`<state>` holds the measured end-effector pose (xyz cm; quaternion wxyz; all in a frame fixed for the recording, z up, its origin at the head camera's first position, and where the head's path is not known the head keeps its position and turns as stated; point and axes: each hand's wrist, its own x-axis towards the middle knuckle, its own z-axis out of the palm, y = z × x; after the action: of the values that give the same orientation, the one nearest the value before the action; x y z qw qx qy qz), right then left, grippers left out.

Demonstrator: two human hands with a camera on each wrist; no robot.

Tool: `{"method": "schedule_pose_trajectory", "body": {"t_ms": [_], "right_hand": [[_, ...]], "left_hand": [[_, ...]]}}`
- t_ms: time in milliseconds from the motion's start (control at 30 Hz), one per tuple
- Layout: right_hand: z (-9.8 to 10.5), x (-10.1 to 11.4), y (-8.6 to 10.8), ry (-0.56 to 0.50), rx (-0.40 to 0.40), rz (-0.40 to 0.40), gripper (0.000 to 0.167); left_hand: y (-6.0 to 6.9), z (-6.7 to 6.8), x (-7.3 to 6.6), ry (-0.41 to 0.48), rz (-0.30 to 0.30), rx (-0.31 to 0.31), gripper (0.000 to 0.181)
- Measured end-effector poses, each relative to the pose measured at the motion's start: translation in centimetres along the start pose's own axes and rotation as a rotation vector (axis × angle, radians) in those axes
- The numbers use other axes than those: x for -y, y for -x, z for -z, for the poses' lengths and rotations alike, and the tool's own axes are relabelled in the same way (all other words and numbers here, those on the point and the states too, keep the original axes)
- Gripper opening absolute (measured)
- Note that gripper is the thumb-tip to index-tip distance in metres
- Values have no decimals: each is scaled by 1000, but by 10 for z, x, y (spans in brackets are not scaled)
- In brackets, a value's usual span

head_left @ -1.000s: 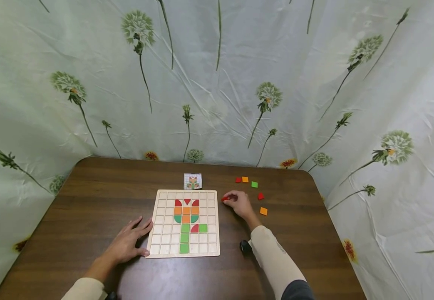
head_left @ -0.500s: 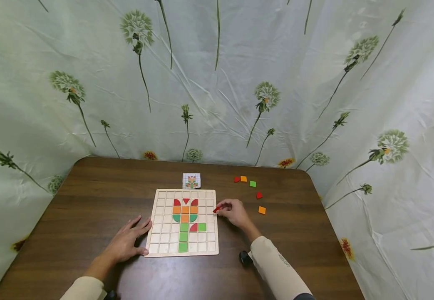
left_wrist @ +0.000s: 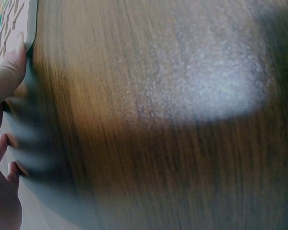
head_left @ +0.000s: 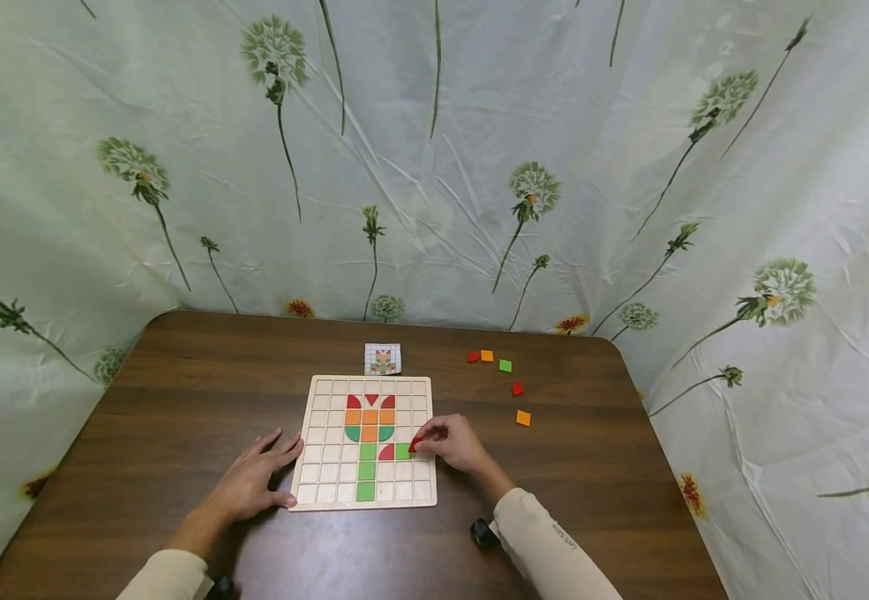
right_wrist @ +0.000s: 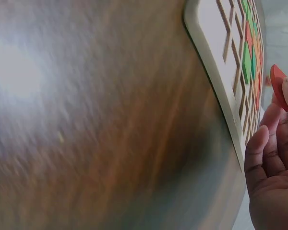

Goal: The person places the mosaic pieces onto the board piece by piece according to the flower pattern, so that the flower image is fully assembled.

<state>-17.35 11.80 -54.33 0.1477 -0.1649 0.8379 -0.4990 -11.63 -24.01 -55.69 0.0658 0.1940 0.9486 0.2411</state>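
A wooden grid board point(head_left: 327, 473) lies on the table, with red, orange and green tiles set in its cells as a tulip-like pattern. My right hand point(head_left: 452, 442) pinches a red tile point(right_wrist: 278, 86) with a curved edge between thumb and fingers. In the head view that tile is over the board's right part, beside a light green square tile point(head_left: 402, 451) in the grid. At the board's left edge, my left hand point(head_left: 252, 479) lies with fingers spread. Its thumb point(left_wrist: 17, 57) rests on the near left corner in the left wrist view.
Loose tiles lie right of the board: two red point(head_left: 518, 389), two orange point(head_left: 523, 418) and one green point(head_left: 505, 366). A small printed card point(head_left: 382, 358) with a flower pattern lies behind the board. A flowered curtain point(head_left: 434, 208) hangs behind the brown table point(head_left: 591, 467).
The right hand has carried the red tile from beside the board leftward and nearer, to over the board's right columns. My left hand keeps its place on the left edge.
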Motion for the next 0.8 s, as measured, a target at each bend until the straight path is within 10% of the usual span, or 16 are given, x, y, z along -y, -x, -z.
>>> {"method": "schedule_pose_trajectory", "body": {"t_ms": [800], "right_hand": [[-29,-1,12,94,29,40,5]], "left_hand": [[0,2,-4,-21,16,15,92]]}}
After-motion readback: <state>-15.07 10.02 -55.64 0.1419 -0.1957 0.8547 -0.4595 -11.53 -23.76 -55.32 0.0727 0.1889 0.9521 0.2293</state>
